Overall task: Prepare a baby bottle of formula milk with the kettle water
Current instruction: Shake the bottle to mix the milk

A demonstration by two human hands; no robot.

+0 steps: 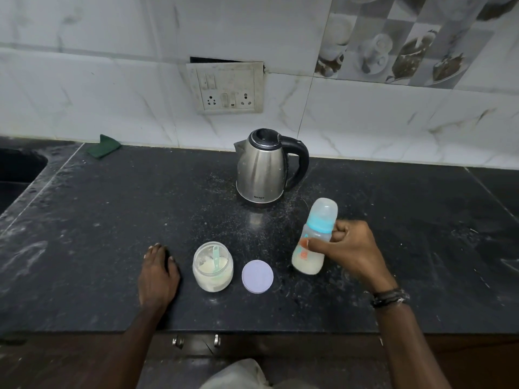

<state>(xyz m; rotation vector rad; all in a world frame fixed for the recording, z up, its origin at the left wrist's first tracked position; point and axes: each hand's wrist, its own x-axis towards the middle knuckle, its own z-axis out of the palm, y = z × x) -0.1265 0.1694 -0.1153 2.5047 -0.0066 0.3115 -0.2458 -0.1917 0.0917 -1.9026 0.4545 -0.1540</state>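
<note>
My right hand point(348, 249) grips a baby bottle point(313, 242) with a blue collar and clear cap, tilted to the right just above the black counter point(98, 248). Milky liquid fills its lower part. An open formula jar point(212, 266) with pale powder and a green scoop stands left of it, its lilac lid point(257, 276) lying flat between jar and bottle. My left hand point(157, 273) rests flat on the counter, empty, just left of the jar. The steel kettle point(264, 168), lid closed and black handle to the right, stands behind them.
A wall socket plate point(226, 88) hangs above the kettle. A green cloth point(103, 147) lies at the back left against the wall, and a sink edge point(22, 167) shows at far left. Spilled powder speckles the counter near the kettle. Drawer handles point(196, 341) sit below the counter edge.
</note>
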